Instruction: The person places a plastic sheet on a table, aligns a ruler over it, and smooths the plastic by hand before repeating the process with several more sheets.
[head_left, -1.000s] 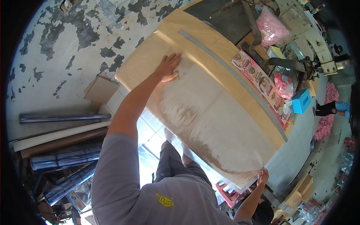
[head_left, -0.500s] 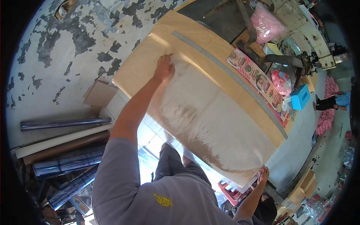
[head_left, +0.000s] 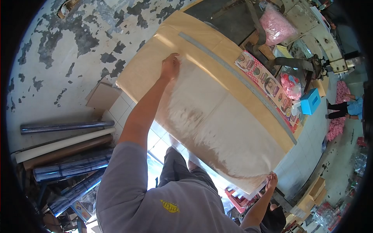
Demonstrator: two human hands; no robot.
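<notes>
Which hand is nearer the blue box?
Right hand: at a corner of the translucent sheet, below and left of the blue box in view. Left hand: farther away, by the sheet's other end.

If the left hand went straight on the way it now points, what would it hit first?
Likely the near end of the long, flat grey strip lying on the smooth brown paper; the left hand's height is unclear, so it might pass over.
</notes>
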